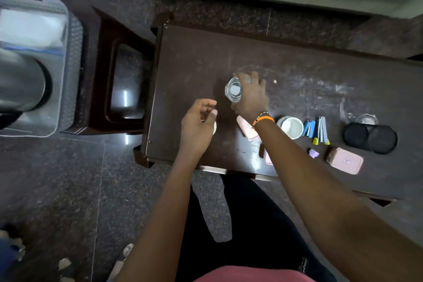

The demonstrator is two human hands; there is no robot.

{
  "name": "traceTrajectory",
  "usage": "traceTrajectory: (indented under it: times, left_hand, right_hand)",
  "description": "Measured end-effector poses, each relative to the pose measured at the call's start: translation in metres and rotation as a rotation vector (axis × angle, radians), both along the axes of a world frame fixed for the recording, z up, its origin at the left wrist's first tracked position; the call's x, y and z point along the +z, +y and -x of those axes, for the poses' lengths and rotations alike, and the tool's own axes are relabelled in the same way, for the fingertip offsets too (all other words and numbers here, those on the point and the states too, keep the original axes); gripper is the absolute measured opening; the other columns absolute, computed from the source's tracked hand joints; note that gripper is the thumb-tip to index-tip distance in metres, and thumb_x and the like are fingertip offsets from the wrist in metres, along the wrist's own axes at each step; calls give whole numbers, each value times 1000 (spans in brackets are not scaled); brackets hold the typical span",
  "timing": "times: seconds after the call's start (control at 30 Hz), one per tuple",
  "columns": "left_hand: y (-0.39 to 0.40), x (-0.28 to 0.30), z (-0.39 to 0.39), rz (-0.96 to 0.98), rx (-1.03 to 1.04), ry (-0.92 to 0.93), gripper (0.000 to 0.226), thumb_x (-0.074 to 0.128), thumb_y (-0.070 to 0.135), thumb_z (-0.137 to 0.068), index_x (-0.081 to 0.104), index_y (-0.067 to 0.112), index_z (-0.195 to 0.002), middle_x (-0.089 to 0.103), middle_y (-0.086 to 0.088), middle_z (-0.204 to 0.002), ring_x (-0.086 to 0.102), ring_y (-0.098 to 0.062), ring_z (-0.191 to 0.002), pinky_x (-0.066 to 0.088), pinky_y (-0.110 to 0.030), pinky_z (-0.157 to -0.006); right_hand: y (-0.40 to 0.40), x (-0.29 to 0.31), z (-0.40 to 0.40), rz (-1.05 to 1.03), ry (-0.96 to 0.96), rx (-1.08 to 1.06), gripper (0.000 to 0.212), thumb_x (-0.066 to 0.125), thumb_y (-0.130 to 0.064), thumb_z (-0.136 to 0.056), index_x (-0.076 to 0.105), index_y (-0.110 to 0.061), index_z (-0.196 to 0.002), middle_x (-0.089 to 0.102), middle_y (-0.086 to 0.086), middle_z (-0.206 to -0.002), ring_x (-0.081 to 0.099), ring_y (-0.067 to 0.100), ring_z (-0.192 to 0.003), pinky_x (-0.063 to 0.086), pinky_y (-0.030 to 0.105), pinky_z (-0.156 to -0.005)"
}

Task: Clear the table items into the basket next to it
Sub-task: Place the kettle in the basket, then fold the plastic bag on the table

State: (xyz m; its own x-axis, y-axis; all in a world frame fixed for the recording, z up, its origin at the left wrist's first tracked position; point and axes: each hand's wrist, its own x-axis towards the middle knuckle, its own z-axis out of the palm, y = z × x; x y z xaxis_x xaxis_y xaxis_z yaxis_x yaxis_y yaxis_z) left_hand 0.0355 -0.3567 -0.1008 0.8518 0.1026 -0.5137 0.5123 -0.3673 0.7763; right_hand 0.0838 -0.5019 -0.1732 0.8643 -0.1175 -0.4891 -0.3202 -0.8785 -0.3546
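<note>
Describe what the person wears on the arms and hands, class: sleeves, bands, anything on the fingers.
Both forearms are bare, with no sleeves or gloves in view. The right hand has an orange wristband beside a dark beaded bracelet with light lettering. The left hand shows what may be a thin ring; it is too small to confirm.

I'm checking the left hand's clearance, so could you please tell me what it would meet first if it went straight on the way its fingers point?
The left hand points up and right across the dark wooden table. It would probably first meet the clear drinking glass held in the right hand, though depth is unclear.
</note>
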Motion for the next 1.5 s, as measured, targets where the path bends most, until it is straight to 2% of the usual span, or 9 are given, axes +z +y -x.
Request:
traceTrajectory:
  times: [0.5, 0.63, 0.73, 0.87, 1.0, 1.2, 1.27, 1.33, 1.5]
  left_hand:
    - [-84, -7, -8, -33, -173, 49, 17, 57, 8, -87, 63, 17, -100, 56, 20, -77, 50, 20, -65, 35, 4, -61]
    - [-82, -6, -9, -44, -176, 74, 17, 56, 10, -87, 63, 16, -102, 55, 20, -78, 53, 9, -69, 36, 4, -62]
    - [-73, -2, -11, -28, -165, 75, 17, 56, 11, -88, 62, 17, -102, 56, 16, -81, 54, 0, -74, 38, -1, -64]
    - [-51, 3, -13, 73, -70, 74, 15, 54, 10, -89, 61, 20, -98, 57, 9, -84, 58, -11, -69, 44, -22, -71]
    - [-1, 8, -17, 136, 75, 7, 21, 55, 8, -89, 60, 29, -90, 57, 10, -84, 57, -7, -65, 48, -23, -74]
    - [117, 23, -23, 105, 323, -44, 20, 53, 11, -91, 60, 30, -89, 60, 7, -82, 56, -5, -68, 47, -19, -73]
    - [187, 26, -24, 92, 477, -73, 19, 51, 12, -92, 60, 28, -89, 61, 8, -79, 57, -5, -68, 48, -18, -70]
    - [210, 26, -26, 87, 497, -65, 19, 49, 15, -93, 60, 30, -88, 61, 9, -79, 57, -5, -69, 48, -16, -69]
    - [294, 21, -42, 87, 616, -56, 23, 48, 11, -93, 59, 28, -83, 59, 6, -77, 53, -6, -67, 44, -15, -65]
  right_hand:
    - [-90, -15, 3, 43, 102, -141, 84, 76, -12, -70, 33, -27, -141, 27, 9, -149, 29, 35, -132, 53, 49, -88]
    - [-87, -16, 4, 69, 108, -128, 84, 74, -12, -74, 29, -27, -143, 24, 9, -152, 26, 36, -136, 51, 50, -92]
    - [-85, -14, 6, 59, 120, -116, 85, 72, -15, -78, 23, -26, -147, 18, 10, -156, 18, 38, -142, 41, 52, -106]
    - [-67, -2, 8, 110, 134, -10, 86, 70, -30, -81, 17, -23, -149, 11, 12, -159, 6, 36, -147, 15, 53, -118]
    - [-6, 16, 19, 17, -23, 171, 69, 64, -24, -83, 31, -13, -143, 25, 11, -154, 10, 31, -148, 17, 48, -120]
    - [132, 48, 6, -247, -186, 366, 40, 53, -7, -87, 53, -5, -126, 50, 13, -133, 36, 30, -136, 27, 31, -113]
    - [208, 61, -9, -312, -213, 466, 37, 49, -2, -87, 55, -3, -123, 54, 14, -128, 44, 29, -127, 28, 26, -108]
    - [236, 67, -23, -323, -232, 484, 38, 46, 1, -87, 55, -2, -124, 55, 13, -125, 48, 28, -122, 29, 24, -105]
    - [342, 64, -63, -278, -308, 655, 47, 41, 1, -86, 47, -3, -133, 51, 14, -131, 47, 29, -123, 32, 31, -111]
